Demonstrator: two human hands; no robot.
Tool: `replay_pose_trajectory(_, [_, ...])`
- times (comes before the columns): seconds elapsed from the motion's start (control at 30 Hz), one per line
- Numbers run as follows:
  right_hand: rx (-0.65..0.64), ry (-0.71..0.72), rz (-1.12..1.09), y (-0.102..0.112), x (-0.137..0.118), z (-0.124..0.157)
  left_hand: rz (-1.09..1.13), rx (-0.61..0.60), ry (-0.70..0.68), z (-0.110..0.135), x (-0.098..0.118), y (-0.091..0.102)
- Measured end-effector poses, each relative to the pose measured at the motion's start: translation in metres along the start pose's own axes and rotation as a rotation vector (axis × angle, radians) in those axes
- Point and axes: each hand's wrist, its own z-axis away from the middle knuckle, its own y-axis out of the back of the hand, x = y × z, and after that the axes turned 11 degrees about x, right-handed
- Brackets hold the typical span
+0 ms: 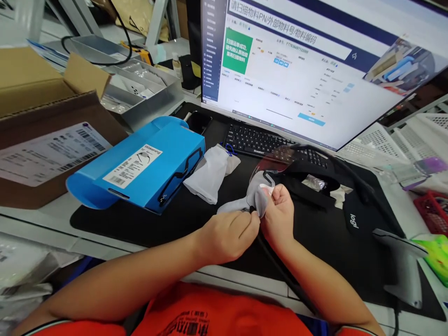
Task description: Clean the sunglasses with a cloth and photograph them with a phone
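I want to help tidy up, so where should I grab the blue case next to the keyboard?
Come from the side nearest you and put your hand on the squared end of the blue plastic case closest to the keyboard, thumb on top. It lies flat on the black desk mat, so slide your fingers under that edge. The thin curved flap looks bendy, so probably avoid it.

1. We are seeing bright, even indoor light from overhead, with the monitor (297, 79) glowing strongly.
2. We are catching pale glare across the blue box (147, 168).
3. We are getting soft, faint shadows beneath the left hand (227, 238) and right hand (278, 217).
4. We are noticing wide-angle bending toward the frame's edges.
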Motion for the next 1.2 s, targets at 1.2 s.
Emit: replay_pose_trajectory(1.2, [-0.304,0.759,0.652,0.019,-0.03,0.015,0.132,0.061,0.101,0.002,-0.008,0.009])
